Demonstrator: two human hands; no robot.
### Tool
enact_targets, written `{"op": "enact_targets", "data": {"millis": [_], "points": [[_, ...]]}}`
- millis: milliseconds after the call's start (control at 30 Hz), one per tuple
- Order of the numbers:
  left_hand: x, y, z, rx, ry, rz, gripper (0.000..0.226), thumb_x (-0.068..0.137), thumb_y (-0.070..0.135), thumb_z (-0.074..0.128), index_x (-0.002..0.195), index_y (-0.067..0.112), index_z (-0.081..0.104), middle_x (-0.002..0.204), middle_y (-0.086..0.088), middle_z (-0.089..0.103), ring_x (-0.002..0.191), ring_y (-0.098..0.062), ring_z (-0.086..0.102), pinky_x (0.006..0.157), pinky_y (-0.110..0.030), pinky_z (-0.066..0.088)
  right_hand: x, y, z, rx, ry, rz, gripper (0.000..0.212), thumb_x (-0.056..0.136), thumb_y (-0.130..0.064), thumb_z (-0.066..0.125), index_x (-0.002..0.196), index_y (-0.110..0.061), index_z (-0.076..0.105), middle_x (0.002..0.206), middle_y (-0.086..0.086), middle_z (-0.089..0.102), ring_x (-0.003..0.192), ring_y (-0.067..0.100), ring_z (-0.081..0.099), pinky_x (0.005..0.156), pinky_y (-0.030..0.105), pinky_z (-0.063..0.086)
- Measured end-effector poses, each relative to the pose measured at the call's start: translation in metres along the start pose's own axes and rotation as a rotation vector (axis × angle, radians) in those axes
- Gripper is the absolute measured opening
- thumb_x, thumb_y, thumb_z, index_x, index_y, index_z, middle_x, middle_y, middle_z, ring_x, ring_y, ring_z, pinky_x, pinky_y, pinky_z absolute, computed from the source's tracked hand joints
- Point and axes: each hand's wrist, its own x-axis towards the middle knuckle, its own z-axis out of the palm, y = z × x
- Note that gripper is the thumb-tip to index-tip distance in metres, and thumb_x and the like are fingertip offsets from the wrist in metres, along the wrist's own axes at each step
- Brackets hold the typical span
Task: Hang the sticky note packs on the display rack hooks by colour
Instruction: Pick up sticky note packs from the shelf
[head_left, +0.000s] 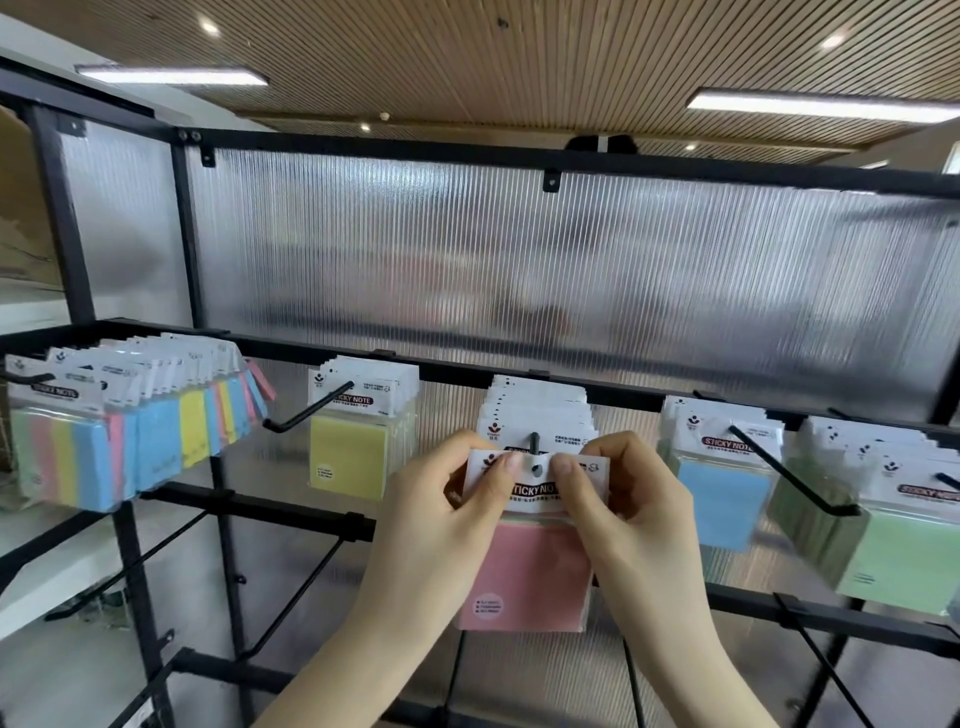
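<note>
Both hands pinch the pink pack's (524, 577) white header, left hand (441, 512) and right hand (626, 512) flanking its punched hole. The hook (534, 444) tip points at the camera, just above that hole, so the pack likely needs lifting slightly and pushing straight back.

"STICKY NOTE" on white header cards: multicolour pack (54, 391), yellow pack (353, 399), blue pack (726, 442), green pack (927, 491). Pink pack (535, 488) in hands reads "TICKY NO", rest covered by fingers. Small print and round stickers unreadable.

black display rack (519, 148), sticky note packs (349, 452) on hooks (306, 410)
</note>
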Motion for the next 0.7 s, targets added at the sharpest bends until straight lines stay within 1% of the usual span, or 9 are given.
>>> {"op": "enact_targets", "data": {"millis": [67,167,267,333,400,500,567,633,700], "points": [[0.002,-0.001,0.0,-0.012,0.017,-0.019,0.036,0.081,0.058,0.055,0.073,0.024,0.059,0.054,-0.006,0.041,0.05,-0.006,0.036,0.047,-0.022,0.026,0.002,0.001,0.0,-0.011,0.002,-0.014,0.016,0.085,-0.026,0.069,0.075,-0.023,0.057,0.057,0.004,0.052,0.055,0.009,0.043,0.052,0.026,0.036],[0.003,-0.005,0.002,-0.014,0.012,-0.056,0.028,0.081,0.053,0.057,0.071,0.026,0.06,0.05,0.005,0.038,0.049,-0.006,0.035,0.047,-0.021,0.026,0.003,0.006,-0.001,-0.037,0.009,-0.011,0.02,0.086,-0.019,0.068,0.07,-0.022,0.056,0.054,-0.003,0.049,0.053,0.007,0.04,0.05,0.022,0.032],[0.002,-0.013,0.005,0.034,0.024,-0.059,0.017,0.082,0.044,0.057,0.078,0.028,0.062,0.055,0.007,0.047,0.05,-0.007,0.041,0.049,-0.02,0.031,0.001,0.015,-0.002,-0.067,0.037,-0.026,0.018,0.086,-0.023,0.07,0.073,-0.022,0.056,0.057,-0.004,0.051,0.052,0.005,0.041,0.051,0.016,0.031],[0.001,-0.021,0.007,0.061,0.091,-0.058,0.006,0.083,0.034,0.063,0.085,0.03,0.06,0.069,0.014,0.056,0.061,-0.004,0.052,0.058,-0.015,0.039,-0.001,0.021,-0.002,-0.116,0.083,-0.063,0.014,0.083,-0.034,0.067,0.079,-0.029,0.055,0.067,-0.01,0.056,0.059,0.008,0.048,0.056,0.014,0.035],[0.0,-0.029,0.008,0.041,0.158,-0.059,0.017,0.08,0.034,0.066,0.094,0.03,0.057,0.084,0.016,0.06,0.079,-0.003,0.058,0.072,-0.016,0.045,-0.001,0.026,-0.002,-0.156,0.131,-0.075,0.018,0.078,-0.046,0.062,0.089,-0.035,0.053,0.085,-0.012,0.058,0.079,0.011,0.054,0.068,0.012,0.039],[-0.001,-0.04,0.01,0.03,0.207,-0.083,0.034,0.074,0.043,0.064,0.103,0.031,0.051,0.1,0.01,0.058,0.096,-0.003,0.057,0.085,-0.019,0.046,-0.001,0.036,-0.001,-0.168,0.144,-0.05,0.04,0.074,-0.052,0.06,0.106,-0.034,0.047,0.108,-0.015,0.053,0.102,0.005,0.052,0.082,0.009,0.04],[-0.002,-0.049,0.011,0.023,0.197,-0.11,0.04,0.074,0.049,0.062,0.106,0.029,0.051,0.106,0.009,0.058,0.102,-0.005,0.057,0.091,-0.027,0.047,-0.001,0.043,-0.001,-0.163,0.127,-0.014,0.048,0.071,-0.057,0.06,0.112,-0.038,0.044,0.115,-0.017,0.05,0.108,0.001,0.051,0.086,0.012,0.042],[-0.001,-0.056,0.014,0.009,0.187,-0.129,0.047,0.074,0.054,0.059,0.109,0.022,0.054,0.107,0.008,0.06,0.104,-0.009,0.058,0.093,-0.036,0.049,0.002,0.049,0.0,-0.152,0.117,0.022,0.056,0.071,-0.063,0.06,0.116,-0.034,0.044,0.118,-0.016,0.051,0.11,0.0,0.05,0.09,0.018,0.042],[0.002,-0.059,0.017,-0.003,0.182,-0.143,0.052,0.074,0.057,0.056,0.11,0.019,0.055,0.106,0.008,0.061,0.103,-0.009,0.059,0.093,-0.038,0.049,0.005,0.052,0.0,-0.133,0.105,0.048,0.053,0.074,-0.063,0.061,0.116,-0.034,0.045,0.117,-0.015,0.053,0.109,-0.002,0.051,0.092,0.021,0.043]]}}
